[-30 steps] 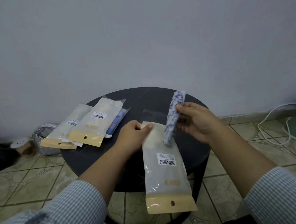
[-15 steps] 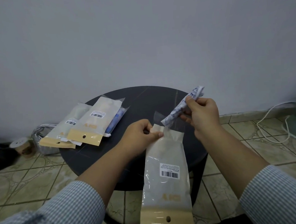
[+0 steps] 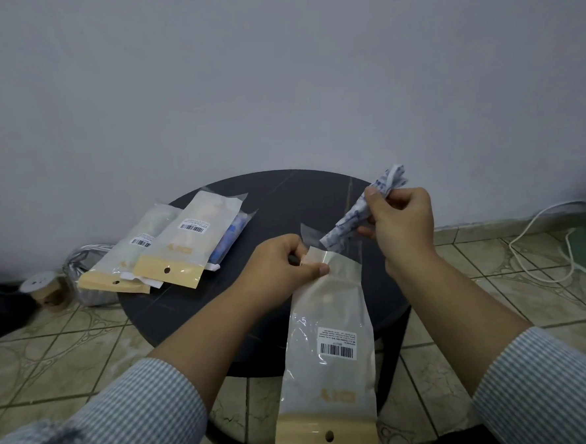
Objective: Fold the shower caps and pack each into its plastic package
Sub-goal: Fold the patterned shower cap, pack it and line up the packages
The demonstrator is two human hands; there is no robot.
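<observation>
My left hand (image 3: 280,265) pinches the open top edge of a clear plastic package (image 3: 330,353) with a tan header strip, which hangs down in front of the round black table (image 3: 283,201). My right hand (image 3: 403,223) grips a shower cap (image 3: 359,214), white with blue print and folded into a narrow roll. The roll slants down to the left, and its lower tip sits at the package's open flap. Three filled packages (image 3: 189,238) lie stacked on the table's left side, one showing a blue cap (image 3: 232,237).
Behind the table rises a plain grey wall. On the tiled floor at the left are a crumpled plastic bag (image 3: 81,269) and a small round spool (image 3: 47,291). A white cable (image 3: 539,241) loops over the floor at the right.
The package was lifted off the table and now hangs from my left hand. My right hand tilted the rolled cap from upright to a slant and brought its tip to the package mouth.
</observation>
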